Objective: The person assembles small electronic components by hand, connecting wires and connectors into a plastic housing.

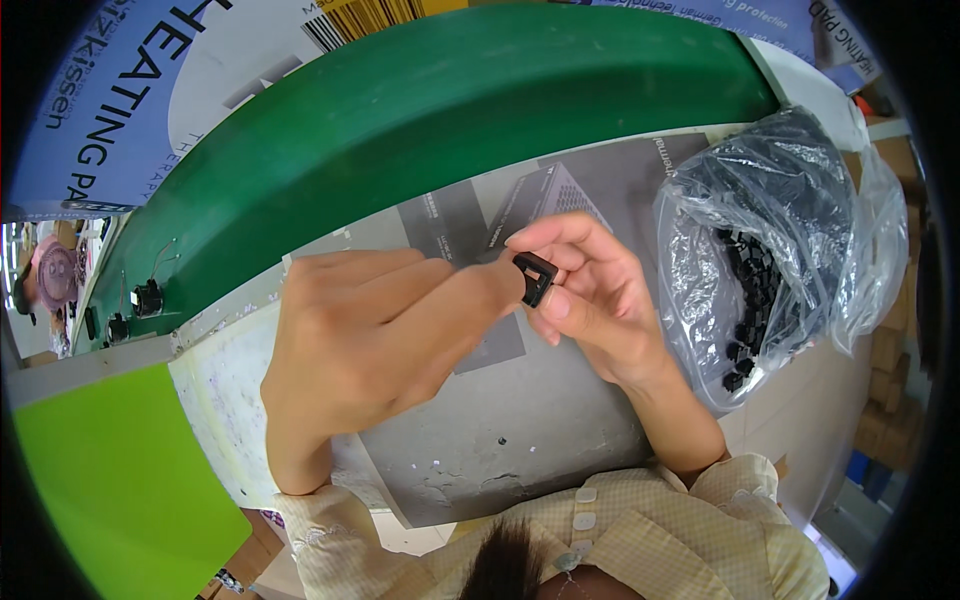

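A small black rectangular plastic frame-shaped part with an opening in its middle is held up before me, above the grey sheet. My right hand pinches it by its right side between thumb and fingers. From the left, my left hand reaches over with fingers curled and its fingertips at the part's left edge. Its back faces up and hides whatever those fingertips grip.
A clear plastic bag with several small black parts lies at the right. Behind the grey printed cardboard sheet runs a green belt. Small black wired components sit at the far left, above a lime-green panel. Printed boxes stand at the back.
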Motion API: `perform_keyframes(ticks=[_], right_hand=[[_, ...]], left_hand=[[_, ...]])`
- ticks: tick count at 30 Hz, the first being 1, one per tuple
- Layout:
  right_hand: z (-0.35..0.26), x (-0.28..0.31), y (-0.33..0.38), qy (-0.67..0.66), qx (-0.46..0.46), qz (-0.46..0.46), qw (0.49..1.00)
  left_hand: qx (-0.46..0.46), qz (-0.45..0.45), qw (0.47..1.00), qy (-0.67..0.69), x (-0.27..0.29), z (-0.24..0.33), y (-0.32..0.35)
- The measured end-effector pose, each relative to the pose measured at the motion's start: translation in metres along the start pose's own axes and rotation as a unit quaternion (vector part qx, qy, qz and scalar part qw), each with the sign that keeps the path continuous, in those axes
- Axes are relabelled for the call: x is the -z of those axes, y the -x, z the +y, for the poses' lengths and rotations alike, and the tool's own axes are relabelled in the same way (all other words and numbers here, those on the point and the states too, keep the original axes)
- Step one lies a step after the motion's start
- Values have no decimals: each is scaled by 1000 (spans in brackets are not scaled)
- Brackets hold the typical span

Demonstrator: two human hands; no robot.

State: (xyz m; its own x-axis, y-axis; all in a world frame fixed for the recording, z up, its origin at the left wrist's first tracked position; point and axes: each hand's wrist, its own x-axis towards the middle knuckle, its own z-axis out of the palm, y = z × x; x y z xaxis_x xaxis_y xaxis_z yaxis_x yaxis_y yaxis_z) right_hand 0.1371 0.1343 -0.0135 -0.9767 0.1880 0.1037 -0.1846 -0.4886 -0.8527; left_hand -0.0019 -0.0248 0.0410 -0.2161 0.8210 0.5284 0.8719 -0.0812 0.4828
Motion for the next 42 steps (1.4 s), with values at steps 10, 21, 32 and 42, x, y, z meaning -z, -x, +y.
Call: perform_keyframes(ticks=[10, 21, 32, 42], right_hand=[[3, 1, -2, 41, -16, 21, 999], [-3, 0, 1, -5, -34, 29, 999], [-3, -1, -1, -17, -26, 51, 998], [-1, 6, -1, 34, -24, 79, 996]], left_hand=[[-33, -28, 999, -29, -9, -10, -1], [2, 33, 999, 21, -16, -5, -2], [-27, 53, 998, 28, -24, -5, -3], [-40, 29, 997, -65, -34, -13, -1]])
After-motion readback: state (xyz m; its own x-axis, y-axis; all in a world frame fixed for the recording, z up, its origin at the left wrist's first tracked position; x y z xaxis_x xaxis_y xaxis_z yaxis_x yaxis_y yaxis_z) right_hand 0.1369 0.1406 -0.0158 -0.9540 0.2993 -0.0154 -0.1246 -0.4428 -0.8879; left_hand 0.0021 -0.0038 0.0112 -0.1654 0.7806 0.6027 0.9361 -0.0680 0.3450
